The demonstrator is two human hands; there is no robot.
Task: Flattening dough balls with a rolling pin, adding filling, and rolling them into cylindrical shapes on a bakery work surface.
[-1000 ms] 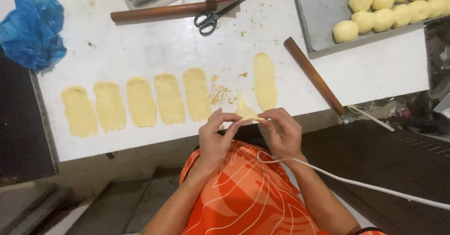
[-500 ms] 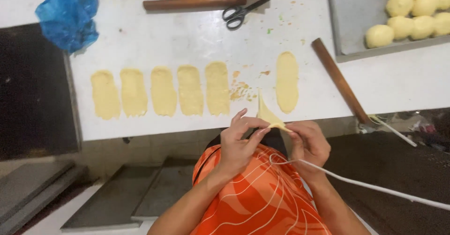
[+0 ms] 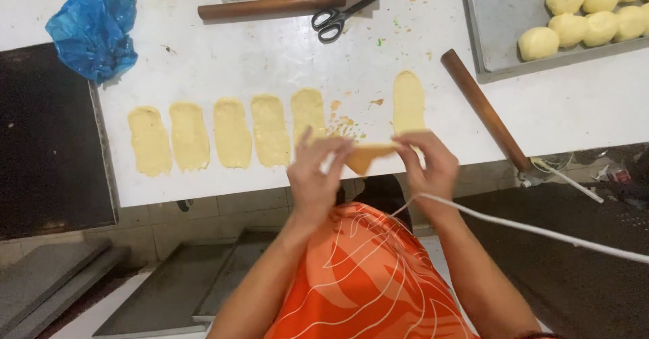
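Both my hands hold one thin yellow dough piece (image 3: 368, 155) over the white table's near edge. My left hand (image 3: 316, 173) pinches its left end and my right hand (image 3: 427, 160) grips its right end. On the white table (image 3: 270, 62) several flattened oval dough strips (image 3: 231, 131) lie side by side, and one more strip (image 3: 408, 102) lies apart to the right, just beyond my right hand. Crumbs (image 3: 343, 123) sit between them.
A wooden rolling pin (image 3: 483, 109) lies diagonally at the right, another (image 3: 270, 6) at the back beside black scissors (image 3: 343, 16). A metal tray (image 3: 497, 28) holds several dough balls (image 3: 585, 11). A blue plastic bag (image 3: 94, 25) sits back left, a dark tray (image 3: 47, 143) at the left.
My hands rose from my lap to the table edge and now hold the dough piece spread flat between them. The view shifted, so the table sits lower in the frame.
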